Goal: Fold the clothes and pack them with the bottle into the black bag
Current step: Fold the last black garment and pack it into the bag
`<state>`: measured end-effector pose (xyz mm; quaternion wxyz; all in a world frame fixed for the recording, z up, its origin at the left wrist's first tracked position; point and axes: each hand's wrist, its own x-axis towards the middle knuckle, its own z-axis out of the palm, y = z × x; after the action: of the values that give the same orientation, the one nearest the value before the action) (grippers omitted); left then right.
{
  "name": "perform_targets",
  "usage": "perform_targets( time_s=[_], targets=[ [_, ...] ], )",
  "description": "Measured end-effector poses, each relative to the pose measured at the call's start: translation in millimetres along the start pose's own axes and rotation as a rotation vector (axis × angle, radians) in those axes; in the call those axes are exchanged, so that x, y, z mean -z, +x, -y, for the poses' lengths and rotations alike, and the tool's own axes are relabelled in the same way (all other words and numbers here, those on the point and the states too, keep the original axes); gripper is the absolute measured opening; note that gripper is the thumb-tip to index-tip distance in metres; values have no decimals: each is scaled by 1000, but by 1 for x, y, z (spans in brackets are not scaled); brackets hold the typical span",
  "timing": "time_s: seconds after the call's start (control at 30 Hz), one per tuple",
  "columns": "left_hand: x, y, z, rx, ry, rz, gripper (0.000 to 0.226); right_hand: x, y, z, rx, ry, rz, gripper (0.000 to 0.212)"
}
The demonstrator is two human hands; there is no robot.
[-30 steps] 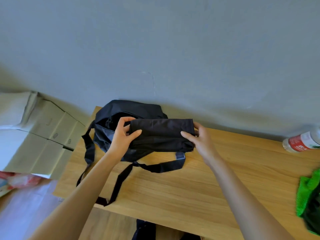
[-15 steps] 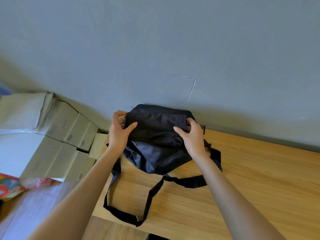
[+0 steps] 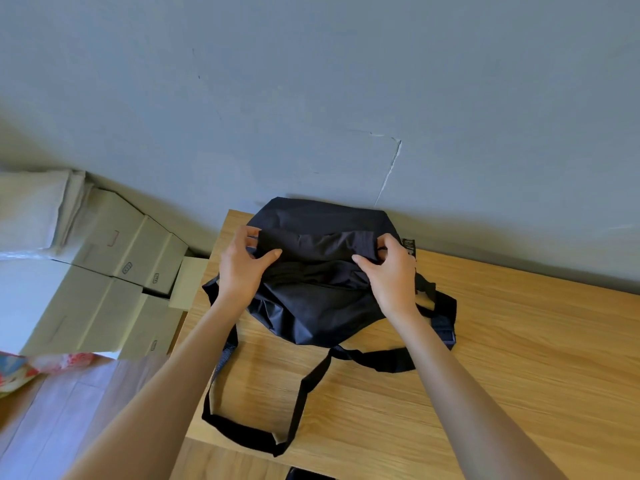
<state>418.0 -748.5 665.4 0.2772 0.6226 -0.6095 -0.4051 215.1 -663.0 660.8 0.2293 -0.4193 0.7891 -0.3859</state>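
Black folded cloth (image 3: 317, 244), pinched at each end by the left hand (image 3: 242, 268) and right hand (image 3: 389, 268) over the bag (image 3: 311, 306) on the desk (image 3: 519, 341), could snag on the limp mouth and unfold.

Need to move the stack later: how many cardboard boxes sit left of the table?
4 at least: two on top, two below, stacked against the wall; more may be hidden behind.
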Motion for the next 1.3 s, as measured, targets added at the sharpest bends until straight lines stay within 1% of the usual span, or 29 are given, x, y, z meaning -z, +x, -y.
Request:
perform_targets(
  time_s=[0.1, 0.2, 0.3, 0.37, 0.4, 0.47, 0.53, 0.6, 0.67, 0.73, 0.9, 1.2, 1.27, 1.3],
  targets=[
    [2, -5, -2, -68, 20, -4, 48, 4, -2, 2, 6, 83, 35, 23],
    [3, -13, -2, -230, 118, -68, 53, 14, -7, 2, 39, 112, 60, 17],
    [-1, -26, -5, -477, 305, -156, 50, 26, -9, -4, 142, -1, 25, 10],
    [-7, -35, -12, -630, 438, -179, 46, 33, -7, -9, 214, -135, 12, 15],
    [-11, -38, -16, -697, 470, -150, 43, 36, -6, -13, 247, -218, 14, 20],
    [-21, -42, -22, -834, 518, -25, 39, 40, -1, -22, 301, -340, 47, 33],
    [-33, -44, -23, -979, 623, 136, 44, 41, 1, -29, 333, -405, 111, 46],
    [-45, -44, -22, -1064, 765, 279, 53, 41, 4, -33, 359, -465, 144, 51],
    [-53, -43, -20, -1066, 877, 358, 59, 40, 7, -34, 389, -516, 143, 51],
    [-57, -41, -17, -1054, 920, 398, 60, 37, 10, -33, 420, -555, 142, 52],
    [-60, -39, -10, -1055, 923, 450, 60, 29, 17, -34, 547, -621, 109, 56],
    [-58, -40, 6, -1015, 906, 501, 62, 26, 12, -32, 618, -625, -53, 52],
    [-58, -40, 6, -1004, 898, 506, 62, 25, 11, -29, 633, -608, -83, 49],
    [-58, -40, 7, -995, 891, 510, 62, 26, 11, -27, 640, -589, -107, 43]
  ],
)
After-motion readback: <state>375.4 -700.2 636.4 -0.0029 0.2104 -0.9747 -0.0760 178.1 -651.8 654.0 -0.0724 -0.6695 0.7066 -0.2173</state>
